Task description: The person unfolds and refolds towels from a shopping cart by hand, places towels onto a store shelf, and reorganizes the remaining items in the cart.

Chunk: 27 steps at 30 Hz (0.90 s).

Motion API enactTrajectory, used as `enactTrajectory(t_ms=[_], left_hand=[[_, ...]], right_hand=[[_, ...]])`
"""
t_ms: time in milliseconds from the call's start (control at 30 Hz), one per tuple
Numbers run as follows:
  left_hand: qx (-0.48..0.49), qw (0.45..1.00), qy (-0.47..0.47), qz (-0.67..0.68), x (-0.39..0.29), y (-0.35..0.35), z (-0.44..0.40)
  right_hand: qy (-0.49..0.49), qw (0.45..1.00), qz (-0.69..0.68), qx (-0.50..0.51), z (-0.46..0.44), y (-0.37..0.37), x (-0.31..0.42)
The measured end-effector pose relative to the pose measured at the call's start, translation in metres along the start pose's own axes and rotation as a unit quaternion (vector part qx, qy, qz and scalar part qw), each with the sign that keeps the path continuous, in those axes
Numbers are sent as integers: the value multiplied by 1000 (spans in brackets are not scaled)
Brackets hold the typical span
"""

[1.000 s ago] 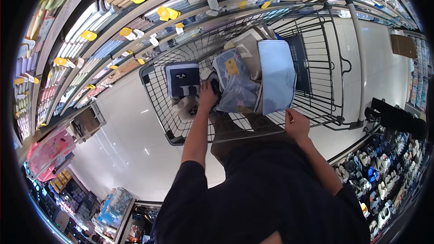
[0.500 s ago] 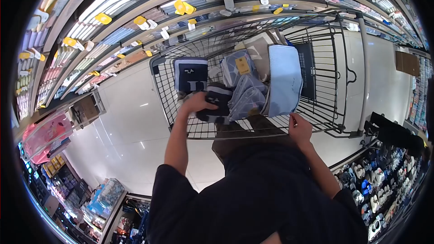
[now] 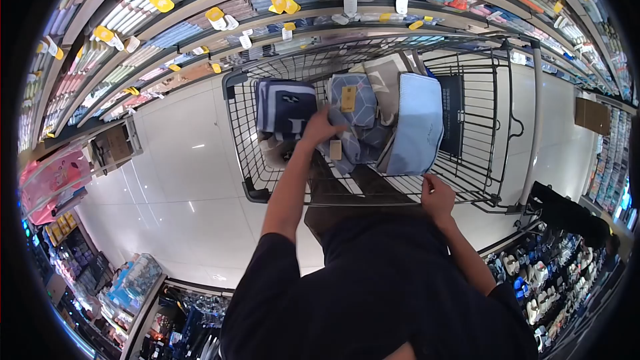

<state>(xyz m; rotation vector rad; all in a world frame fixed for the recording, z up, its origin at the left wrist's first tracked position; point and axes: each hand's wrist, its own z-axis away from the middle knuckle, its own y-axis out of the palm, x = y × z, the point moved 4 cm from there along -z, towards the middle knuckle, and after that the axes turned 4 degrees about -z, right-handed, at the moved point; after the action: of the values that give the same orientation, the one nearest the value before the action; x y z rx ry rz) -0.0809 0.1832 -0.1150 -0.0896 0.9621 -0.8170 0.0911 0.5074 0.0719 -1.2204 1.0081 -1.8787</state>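
Note:
My left hand (image 3: 321,128) is open, its fingers stretched over the grey-blue patterned towel (image 3: 357,103), which bears a yellow label. Left of it, navy folded towels (image 3: 288,110) with pale borders lie stacked in the shopping cart (image 3: 273,201). My right hand (image 3: 438,197) is curled at the cart's near rim, just below a light blue folded towel (image 3: 417,123); what its fingers hold, if anything, is hidden. Beside the blue towel lies a beige patterned textile (image 3: 383,80). A small tan tag (image 3: 335,150) shows below my left hand.
Shelves (image 3: 193,30) of folded textiles with yellow and white tags curve along the far side. A pink package (image 3: 57,177) and a cardboard box (image 3: 110,147) stand at left. Footwear (image 3: 533,280) fills a rack at lower right. Tiled floor (image 3: 180,207) surrounds the cart.
My left hand has let go of the dark towel and moved right and up. That towel now lies on the navy stack at left. My right hand stays near the rim.

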Motion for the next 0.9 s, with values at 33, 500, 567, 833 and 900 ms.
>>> enactTrajectory(t_ms=[33, 500, 567, 833, 900], left_hand=[[-3, 1000, 4, 4, 1, 19, -12], [-59, 957, 236, -155, -132, 92, 70], [-80, 945, 284, -141, -150, 111, 75], [-92, 928, 337, -128, -151, 132, 61], [-7, 962, 263, -76, -139, 110, 54]], right_hand=[[-3, 1000, 4, -4, -1, 0, -1], [-46, 998, -2, -45, 2, 5, 2], [-42, 998, 6, -43, 1, 4, -1], [-20, 999, 36, 11, -1, 5, -6], [-24, 999, 23, 0, -2, 7, -8]])
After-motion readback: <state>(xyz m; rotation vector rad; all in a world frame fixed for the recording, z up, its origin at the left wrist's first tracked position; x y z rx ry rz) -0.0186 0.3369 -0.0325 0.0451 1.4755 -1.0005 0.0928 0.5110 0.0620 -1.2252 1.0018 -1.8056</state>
